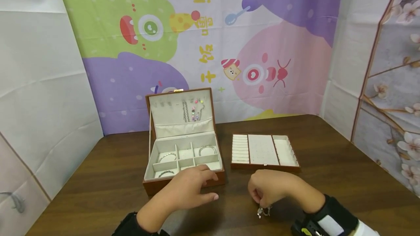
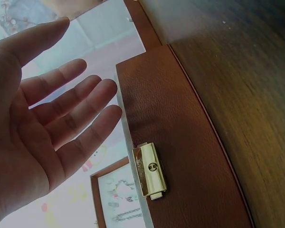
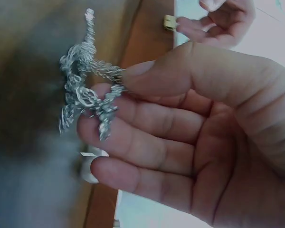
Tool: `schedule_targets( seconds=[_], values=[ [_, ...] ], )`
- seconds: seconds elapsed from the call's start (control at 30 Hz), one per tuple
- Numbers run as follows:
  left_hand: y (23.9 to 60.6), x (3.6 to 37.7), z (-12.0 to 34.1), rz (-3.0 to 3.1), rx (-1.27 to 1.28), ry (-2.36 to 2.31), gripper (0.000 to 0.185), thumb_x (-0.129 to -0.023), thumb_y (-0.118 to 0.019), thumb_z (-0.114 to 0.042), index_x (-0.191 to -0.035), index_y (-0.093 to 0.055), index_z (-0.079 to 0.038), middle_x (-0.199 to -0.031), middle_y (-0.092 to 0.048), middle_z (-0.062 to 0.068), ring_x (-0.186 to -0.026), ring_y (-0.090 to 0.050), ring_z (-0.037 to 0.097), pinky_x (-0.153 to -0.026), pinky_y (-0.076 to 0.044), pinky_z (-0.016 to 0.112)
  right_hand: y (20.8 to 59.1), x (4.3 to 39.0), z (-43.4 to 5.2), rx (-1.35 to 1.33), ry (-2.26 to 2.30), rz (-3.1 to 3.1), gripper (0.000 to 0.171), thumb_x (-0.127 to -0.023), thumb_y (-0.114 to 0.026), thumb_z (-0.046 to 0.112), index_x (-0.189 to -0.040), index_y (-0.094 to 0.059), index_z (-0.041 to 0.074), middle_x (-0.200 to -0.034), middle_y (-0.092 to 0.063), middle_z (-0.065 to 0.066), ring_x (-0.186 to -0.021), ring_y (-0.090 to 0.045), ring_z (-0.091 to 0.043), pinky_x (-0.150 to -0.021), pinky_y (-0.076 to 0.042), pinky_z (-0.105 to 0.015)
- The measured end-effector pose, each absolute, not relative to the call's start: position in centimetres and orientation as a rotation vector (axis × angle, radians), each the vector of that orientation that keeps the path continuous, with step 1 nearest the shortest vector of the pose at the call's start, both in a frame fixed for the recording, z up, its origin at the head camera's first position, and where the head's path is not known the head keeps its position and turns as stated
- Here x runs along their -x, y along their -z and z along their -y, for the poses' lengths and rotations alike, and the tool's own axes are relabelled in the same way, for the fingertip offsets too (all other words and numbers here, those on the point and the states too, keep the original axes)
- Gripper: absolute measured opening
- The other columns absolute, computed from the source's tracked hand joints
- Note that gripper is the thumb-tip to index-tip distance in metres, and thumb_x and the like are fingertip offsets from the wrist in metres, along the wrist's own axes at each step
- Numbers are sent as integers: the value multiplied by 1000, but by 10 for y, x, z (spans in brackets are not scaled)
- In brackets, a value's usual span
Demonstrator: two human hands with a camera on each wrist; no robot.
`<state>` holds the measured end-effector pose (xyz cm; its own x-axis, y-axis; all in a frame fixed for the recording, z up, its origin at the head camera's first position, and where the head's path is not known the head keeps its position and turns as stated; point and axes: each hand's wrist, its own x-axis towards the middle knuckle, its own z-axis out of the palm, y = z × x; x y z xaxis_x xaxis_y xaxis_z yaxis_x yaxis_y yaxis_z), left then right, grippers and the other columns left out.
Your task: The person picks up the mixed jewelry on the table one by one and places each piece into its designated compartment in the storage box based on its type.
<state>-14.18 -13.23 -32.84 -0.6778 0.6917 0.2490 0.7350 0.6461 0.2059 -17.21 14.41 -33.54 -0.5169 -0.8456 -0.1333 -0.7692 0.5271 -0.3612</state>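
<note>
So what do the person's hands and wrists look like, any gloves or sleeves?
The left hand and right hand look ungloved. The left wristband is black, partly cut off. The right wristband is black with a white patch and small yellow-green mark; white material, perhaps a sleeve, shows behind.

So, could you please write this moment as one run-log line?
right hand: pinches tangled silver metal chain | left hand: empty, near brown rectangular leather box | box lid: raised

Left hand (image 1: 191,188) palm down, fingers loose, thumb apart; right hand (image 1: 269,185) in a thumb-and-finger pinch
</note>
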Motion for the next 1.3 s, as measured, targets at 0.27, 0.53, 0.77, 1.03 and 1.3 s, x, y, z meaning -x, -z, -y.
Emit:
schedule_targets(
  seconds=[0.27, 0.53, 0.77, 1.03, 1.3],
  values=[
    [329, 143, 132, 2714, 1196, 443, 30, -84, -76, -33, -104, -68, -12, -99, -63, -3, -80, -62, 6, -69, -51, 26, 315, 175, -156, 1330, 609, -2506, 25, -73, -65, -3, -70, -58, 21, -61, -48, 16, -54, -42, 3, -51, -39, -18],
    [327, 145, 132, 2695, 1219, 536, 24, -88, -73, -27, -105, -68, -9, -100, -64, -1, -81, -64, 9, -73, -52, 26, 296, 181, -158, 1328, 1049, -2478, 16, -85, -61, -4, -81, -59, 12, -67, -56, 9, -56, -56, -5, -52, -46, -23],
    [323, 149, 132, 2634, 1228, 651, 23, -89, -73, -23, -106, -68, -8, -100, -66, 0, -82, -63, 10, -74, -52, 24, 285, 182, -148, 1219, 1372, -2444, 6, -91, -63, 0, -91, -61, 5, -71, -57, -3, -52, -58, -19, -49, -53, -34],
    [318, 152, 122, 2566, 1160, 978, 21, -89, -72, -19, -106, -68, -7, -96, -68, 2, -84, -64, 11, -73, -53, 26, 276, 182, -135, 1294, 1482, -2375, 5, -93, -65, 4, -94, -62, 0, -69, -56, -4, -53, -56, -17, -48, -52, -33],
    [304, 154, 93, 2415, 1072, 1618, 23, -91, -70, -18, -106, -68, -1, -96, -71, 6, -89, -67, 18, -81, -54, 32, 276, 179, -125, 1335, 1622, -2241, 3, -92, -64, 0, -95, -63, 1, -73, -61, -8, -58, -58, -17, -50, -53, -31]
  ],
)
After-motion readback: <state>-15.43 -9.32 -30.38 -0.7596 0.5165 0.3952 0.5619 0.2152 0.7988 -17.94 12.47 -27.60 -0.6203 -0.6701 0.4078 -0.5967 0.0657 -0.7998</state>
